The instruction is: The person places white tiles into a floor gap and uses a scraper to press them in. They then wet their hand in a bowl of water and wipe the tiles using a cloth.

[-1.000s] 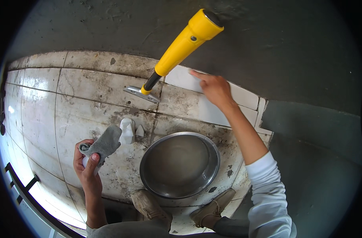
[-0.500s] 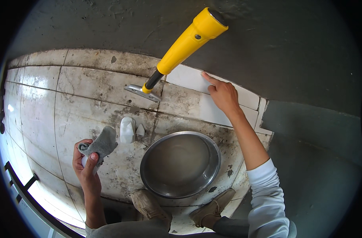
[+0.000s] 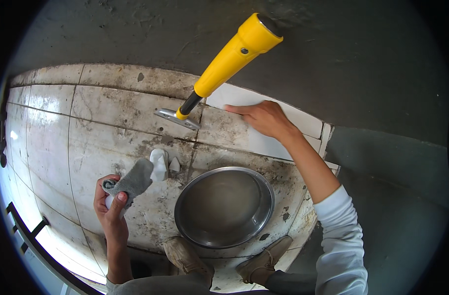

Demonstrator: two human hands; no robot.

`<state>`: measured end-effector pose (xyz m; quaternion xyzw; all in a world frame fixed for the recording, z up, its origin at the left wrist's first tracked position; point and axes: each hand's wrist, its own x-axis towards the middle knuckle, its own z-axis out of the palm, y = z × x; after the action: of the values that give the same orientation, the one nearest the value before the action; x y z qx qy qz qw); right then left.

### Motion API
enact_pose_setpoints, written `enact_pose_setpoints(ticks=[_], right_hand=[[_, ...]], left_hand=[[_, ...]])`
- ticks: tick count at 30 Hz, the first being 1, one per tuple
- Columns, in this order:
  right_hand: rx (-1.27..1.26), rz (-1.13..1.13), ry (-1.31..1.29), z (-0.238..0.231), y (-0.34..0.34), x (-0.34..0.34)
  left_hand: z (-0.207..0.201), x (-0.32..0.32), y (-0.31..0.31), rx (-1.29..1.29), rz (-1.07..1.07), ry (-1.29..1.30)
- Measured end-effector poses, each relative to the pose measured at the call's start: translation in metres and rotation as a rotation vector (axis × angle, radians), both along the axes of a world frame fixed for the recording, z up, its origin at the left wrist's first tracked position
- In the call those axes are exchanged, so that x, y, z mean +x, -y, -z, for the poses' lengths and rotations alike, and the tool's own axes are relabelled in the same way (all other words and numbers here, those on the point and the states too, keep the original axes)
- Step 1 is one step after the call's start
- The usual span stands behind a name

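Observation:
My left hand (image 3: 112,209) is closed round a folded grey cloth (image 3: 131,179), with a small white piece (image 3: 109,201) showing beneath it. At the foot of the wall, my right hand (image 3: 266,118) stretches its index finger along the seam below a white skirting tile (image 3: 283,110). I see nothing in that hand; its other fingers are partly hidden. Just left of the fingertip stands a scraper (image 3: 224,59) with a yellow handle, tilted up from its flat metal head on the tiles. A white block (image 3: 159,162) lies beyond the cloth, beside a small white fragment (image 3: 174,164).
A round steel basin (image 3: 224,206) holding cloudy water stands in front of my shoes (image 3: 187,255). Stained tiles (image 3: 116,132) spread to the left. Grey wall (image 3: 357,64) rises behind, and a dark metal rail (image 3: 37,253) curves at the lower left.
My right hand has moved left and nearer, from the skirting tile's upper edge down to its lower seam. The left hand with the cloth has shifted slightly right.

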<state>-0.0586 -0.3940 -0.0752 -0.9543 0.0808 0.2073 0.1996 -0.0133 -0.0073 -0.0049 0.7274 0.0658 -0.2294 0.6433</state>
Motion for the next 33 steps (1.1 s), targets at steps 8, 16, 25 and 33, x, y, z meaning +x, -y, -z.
enact_pose_setpoints(ticks=[8, 16, 25, 33], right_hand=[[-0.151, -0.128, -0.09, -0.008, 0.038, -0.024], [-0.13, -0.132, -0.056, -0.009, 0.016, -0.003], [-0.087, -0.055, -0.075, -0.01, -0.003, 0.01], [-0.082, 0.078, 0.086, 0.002, 0.012, -0.016]], left_hand=[[-0.006, 0.004, -0.009, 0.05, -0.034, 0.01], [-0.007, 0.002, 0.0, -0.001, 0.014, 0.024], [-0.007, -0.004, 0.005, -0.003, 0.02, 0.008], [-0.012, -0.004, 0.002, 0.024, -0.039, 0.002]])
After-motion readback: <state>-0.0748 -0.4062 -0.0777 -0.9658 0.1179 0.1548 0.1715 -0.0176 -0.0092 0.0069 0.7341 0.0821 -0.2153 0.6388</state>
